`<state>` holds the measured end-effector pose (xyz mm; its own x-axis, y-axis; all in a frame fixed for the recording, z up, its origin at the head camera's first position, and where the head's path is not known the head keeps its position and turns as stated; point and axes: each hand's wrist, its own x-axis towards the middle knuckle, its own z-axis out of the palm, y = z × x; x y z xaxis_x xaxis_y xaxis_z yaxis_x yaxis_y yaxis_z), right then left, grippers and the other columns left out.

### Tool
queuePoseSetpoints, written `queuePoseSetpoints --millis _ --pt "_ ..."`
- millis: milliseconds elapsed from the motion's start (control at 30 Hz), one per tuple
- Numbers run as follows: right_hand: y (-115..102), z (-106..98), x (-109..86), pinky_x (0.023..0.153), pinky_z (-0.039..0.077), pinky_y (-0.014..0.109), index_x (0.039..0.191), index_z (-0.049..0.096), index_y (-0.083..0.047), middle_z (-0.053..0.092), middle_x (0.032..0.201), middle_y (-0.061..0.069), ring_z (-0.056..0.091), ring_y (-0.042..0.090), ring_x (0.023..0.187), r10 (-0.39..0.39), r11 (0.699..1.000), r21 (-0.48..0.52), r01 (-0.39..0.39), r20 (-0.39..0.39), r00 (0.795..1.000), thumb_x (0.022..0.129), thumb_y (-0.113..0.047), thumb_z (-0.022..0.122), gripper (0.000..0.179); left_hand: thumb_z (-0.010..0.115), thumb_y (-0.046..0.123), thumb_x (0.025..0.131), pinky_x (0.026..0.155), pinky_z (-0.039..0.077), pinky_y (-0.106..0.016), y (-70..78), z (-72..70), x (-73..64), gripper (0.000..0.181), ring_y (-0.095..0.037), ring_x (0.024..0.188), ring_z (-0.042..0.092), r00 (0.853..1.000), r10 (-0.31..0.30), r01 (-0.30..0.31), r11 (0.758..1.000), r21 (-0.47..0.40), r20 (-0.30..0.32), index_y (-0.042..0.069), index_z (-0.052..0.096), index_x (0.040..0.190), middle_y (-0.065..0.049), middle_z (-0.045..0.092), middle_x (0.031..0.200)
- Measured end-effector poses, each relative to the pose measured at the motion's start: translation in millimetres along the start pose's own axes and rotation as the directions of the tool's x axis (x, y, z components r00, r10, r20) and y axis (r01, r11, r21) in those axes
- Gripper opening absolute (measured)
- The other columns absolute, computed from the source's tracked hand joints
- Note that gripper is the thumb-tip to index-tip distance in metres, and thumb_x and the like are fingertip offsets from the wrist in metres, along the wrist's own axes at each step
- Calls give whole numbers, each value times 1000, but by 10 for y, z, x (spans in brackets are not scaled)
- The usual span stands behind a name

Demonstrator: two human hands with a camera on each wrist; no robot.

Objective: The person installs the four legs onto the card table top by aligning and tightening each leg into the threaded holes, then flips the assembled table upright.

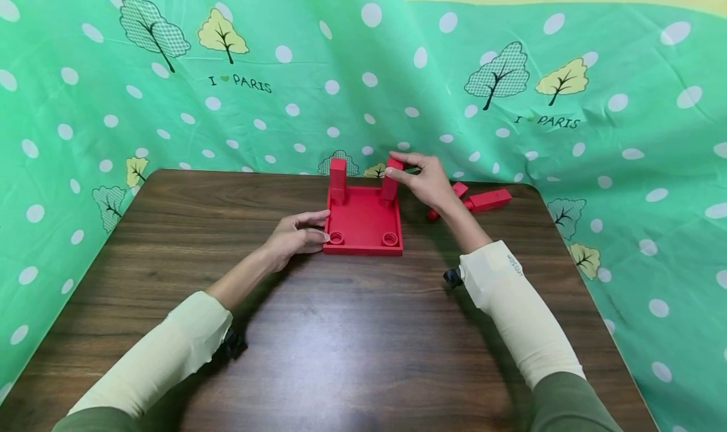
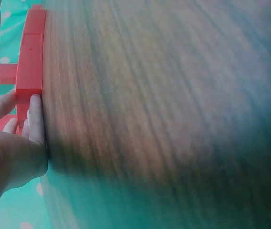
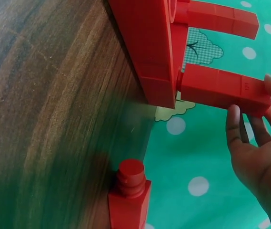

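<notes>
**Far-right leg at its socket: hold the base, turn the leg square**

The red base [image 1: 363, 222] lies hollow side up near the middle of the surface's [image 1: 341, 331] far edge. At its far-right corner stands the far-right leg [image 1: 390, 189]; your right hand [image 1: 426, 178] pinches its top between thumb and fingers. Right wrist view: a narrow collar shows where leg meets base; cannot tell if it is fully seated.

Your left hand [image 1: 291, 236] holds the base's left edge by the near-left corner, thumb and forefinger parted, tips against the wall.

Technique, as judged: the grooved plug [image 3: 130, 177] on a loose piece suggests a screw fit. Keep the leg upright, turn in short twists, regrip lower if it wobbles. Back off if it binds; cross-threading is the likely fault. Bear down lightly with the left so the base cannot swivel. Stop when the faces meet flush.

Far-left leg [image 1: 337, 181] stands upright, useful as an alignment check. Near-left socket [image 1: 337, 238] and near-right socket [image 1: 390, 239] are unfilled. Loose red pieces [image 1: 490, 200] lie toward the surface's far-right corner, behind your right wrist; mind your forearm there.
</notes>
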<state>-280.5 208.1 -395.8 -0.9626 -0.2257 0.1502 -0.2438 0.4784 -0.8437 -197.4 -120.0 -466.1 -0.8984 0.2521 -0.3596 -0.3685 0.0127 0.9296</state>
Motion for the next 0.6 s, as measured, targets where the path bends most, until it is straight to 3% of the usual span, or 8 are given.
queuePoseSetpoints --millis 133,233,367,467,533,600 --pt "-6 6 13 127 51 59 157 68 -13 64 165 11 52 31 159 -11 1000 -21 12 18 1000 106 -31 80 56 78 -9 97 93 71 -30 -7 -4 3 73 -9 104 79 1000 1 -1 1000 0 0 16 62 164 -15 63 152" --pt "-10 29 22 120 56 54 156 70 -16 67 161 8 55 29 154 -10 1000 -23 10 18 1000 105 -35 83 56 78 -9 97 93 71 -31 -11 -10 3 73 -8 102 78 1000 0 0 1000 -3 1 16 61 164 -15 63 152" --pt "4 68 31 100 64 43 153 73 -20 74 151 8 71 31 126 -16 1000 0 16 14 1000 102 -37 86 55 78 -9 98 94 71 -31 -16 -15 0 73 -8 101 78 1000 -3 3 1000 -10 1 16 61 164 -15 63 151" --pt "19 86 29 89 64 32 152 73 -19 75 148 10 76 37 108 -36 999 14 36 18 999 103 -33 86 53 78 -9 98 94 71 -32 -17 -14 -1 73 -8 102 79 1000 -2 2 1000 -7 1 16 61 164 -15 63 152" --pt "22 81 21 86 62 26 154 72 -18 73 152 11 75 39 109 -49 999 10 49 26 998 105 -32 84 52 78 -9 97 95 71 -32 -13 -11 0 73 -8 102 79 1000 -2 2 1000 -4 2 16 61 164 -15 63 152" --pt "21 62 12 88 60 21 158 69 -19 68 160 10 72 37 122 -60 998 -19 61 46 997 107 -32 81 53 78 -9 97 95 71 -32 -10 -8 3 74 -7 101 79 1000 -3 3 1000 -3 3 16 61 164 -16 62 153"
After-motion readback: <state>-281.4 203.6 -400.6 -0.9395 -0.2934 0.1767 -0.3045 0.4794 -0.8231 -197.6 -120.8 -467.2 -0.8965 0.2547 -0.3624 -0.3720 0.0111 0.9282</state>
